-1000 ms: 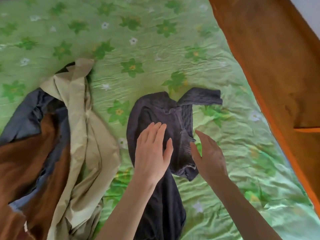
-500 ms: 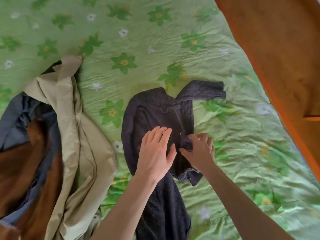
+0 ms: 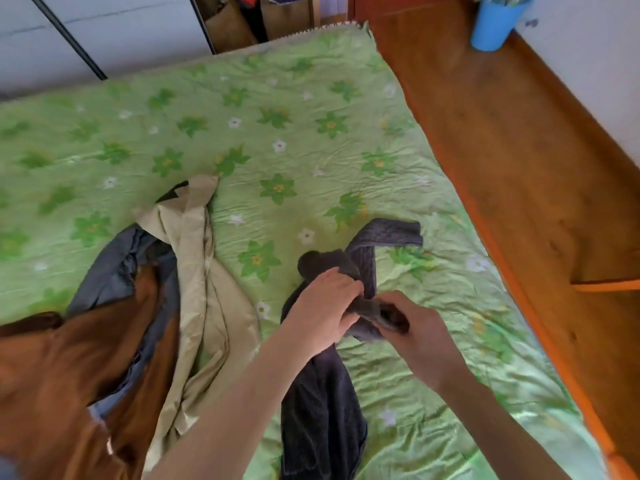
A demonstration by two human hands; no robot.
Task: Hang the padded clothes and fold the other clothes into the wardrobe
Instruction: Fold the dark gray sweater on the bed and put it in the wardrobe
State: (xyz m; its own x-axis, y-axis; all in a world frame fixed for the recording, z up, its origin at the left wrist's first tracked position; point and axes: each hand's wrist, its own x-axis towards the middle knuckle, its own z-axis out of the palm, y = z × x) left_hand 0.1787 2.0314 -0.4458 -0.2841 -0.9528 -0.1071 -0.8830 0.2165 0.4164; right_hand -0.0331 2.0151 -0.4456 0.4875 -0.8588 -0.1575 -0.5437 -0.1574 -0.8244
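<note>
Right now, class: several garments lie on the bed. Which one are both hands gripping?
The dark grey knitted sweater, lying apart on the right. The left hand and right hand bunch its middle; the beige, blue and brown garments lie untouched.

Single head-worn view, steeply downward and forward, close over the bed [image 3: 311, 109], wardrobe [image 3: 104, 26] beyond.

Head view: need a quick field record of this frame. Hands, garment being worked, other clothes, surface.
left hand: grips the dark grey sweater at its bunched middle
right hand: pinches a fold of the same sweater
sweater: lies on the green floral bedspread, one sleeve stretched out toward the right
other clothes: beige garment, blue-grey garment and brown garment heaped to the left
background: blue cup on the wooden ledge
</note>
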